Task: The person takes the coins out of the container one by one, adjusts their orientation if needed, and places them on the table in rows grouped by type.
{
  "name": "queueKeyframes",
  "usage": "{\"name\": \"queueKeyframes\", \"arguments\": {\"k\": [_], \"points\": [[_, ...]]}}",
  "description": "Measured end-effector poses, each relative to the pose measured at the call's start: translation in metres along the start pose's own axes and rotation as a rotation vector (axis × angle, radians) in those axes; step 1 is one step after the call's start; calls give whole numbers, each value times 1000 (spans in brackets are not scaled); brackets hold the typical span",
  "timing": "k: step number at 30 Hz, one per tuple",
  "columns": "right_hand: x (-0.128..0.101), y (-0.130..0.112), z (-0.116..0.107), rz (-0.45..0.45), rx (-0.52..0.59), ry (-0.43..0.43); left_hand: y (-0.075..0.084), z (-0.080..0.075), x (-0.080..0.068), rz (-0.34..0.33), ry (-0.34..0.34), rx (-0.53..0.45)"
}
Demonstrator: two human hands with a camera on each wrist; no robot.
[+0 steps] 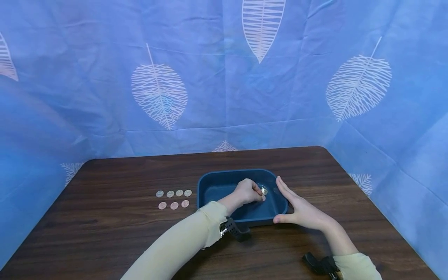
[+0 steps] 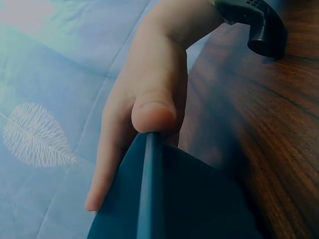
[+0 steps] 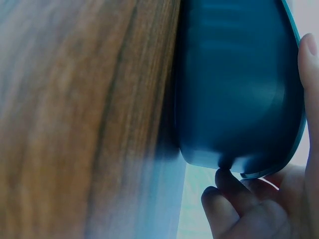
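In the head view a dark blue tray (image 1: 210,217) stands on the table, a few coins (image 1: 265,191) lying in its right part. My left hand (image 1: 246,191) reaches inside with curled fingers, its fingertips right at a copper-coloured coin (image 1: 264,198); I cannot tell whether they pinch it. Around the tray's right end my right hand (image 1: 301,210) holds it, thumb at the near corner and fingers along the far side. The left wrist view shows the right thumb (image 2: 154,117) on the rim (image 2: 151,184). Fingers (image 3: 234,191) meet the tray's end wall (image 3: 239,99) in the right wrist view.
Left of the tray, a row of several silvery coins (image 1: 170,194) lies on the dark wooden table (image 1: 115,229). A row of three copper-coloured coins (image 1: 174,205) sits nearer to me. Blue cloth (image 1: 210,77) with white leaf prints hangs behind and beside the table.
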State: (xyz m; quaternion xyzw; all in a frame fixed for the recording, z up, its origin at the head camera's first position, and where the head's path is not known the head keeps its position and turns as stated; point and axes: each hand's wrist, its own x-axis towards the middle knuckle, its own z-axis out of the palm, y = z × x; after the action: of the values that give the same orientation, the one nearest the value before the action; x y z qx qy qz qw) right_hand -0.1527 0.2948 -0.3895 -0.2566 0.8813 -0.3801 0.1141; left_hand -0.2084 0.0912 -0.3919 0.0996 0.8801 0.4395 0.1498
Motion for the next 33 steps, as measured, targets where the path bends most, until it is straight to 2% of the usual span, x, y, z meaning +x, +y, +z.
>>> {"name": "queueKeyframes", "arguments": {"k": [4,8,17,20,27,30,33], "points": [[0,0,0,0,-8,3,-1,1,0,8,4,13],[0,0,0,1,-7,3,-1,1,0,35,-15,70],[1,0,0,-3,-13,3,-3,6,3,181,-71,270],[1,0,0,-5,-14,3,-2,5,3,188,-92,302],[0,-1,1,-7,-14,9,1,4,-2,182,-134,211],[-1,-1,0,-7,-6,6,1,3,-4,159,-168,151],[-1,-1,0,-5,3,0,2,2,-4,112,-206,23]]}}
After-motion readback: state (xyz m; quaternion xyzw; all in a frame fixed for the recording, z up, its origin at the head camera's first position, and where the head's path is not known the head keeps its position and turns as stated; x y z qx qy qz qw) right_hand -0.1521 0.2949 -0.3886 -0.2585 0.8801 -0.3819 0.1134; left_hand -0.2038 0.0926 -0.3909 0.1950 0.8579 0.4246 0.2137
